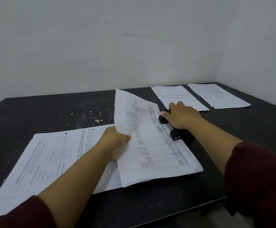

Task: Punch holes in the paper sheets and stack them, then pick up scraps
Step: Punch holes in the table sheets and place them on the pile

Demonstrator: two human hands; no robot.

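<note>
Your dark worktop (35,109) carries a big stack of punched sheets (51,155) at near left, headed "SARAN DAN TANGGAPAN"; the rest of that heading and its smaller print blur out. Two more paper piles (180,96) lie far right, well apart from you, with text too small to read.

Your left hand (117,142) pinches the left edge of the table-printed sheets (150,145) at centre, lifting that side while their right edge sits in the black hole punch (176,129). Your right hand (181,116) lies over the punch, fingers spread and pressing rather than clamped.

Lift the left edge further and the sheets may slide out of the slot, so the holes land crooked or tear. Pale scraps (97,120) dot the far worktop and could scatter.
</note>
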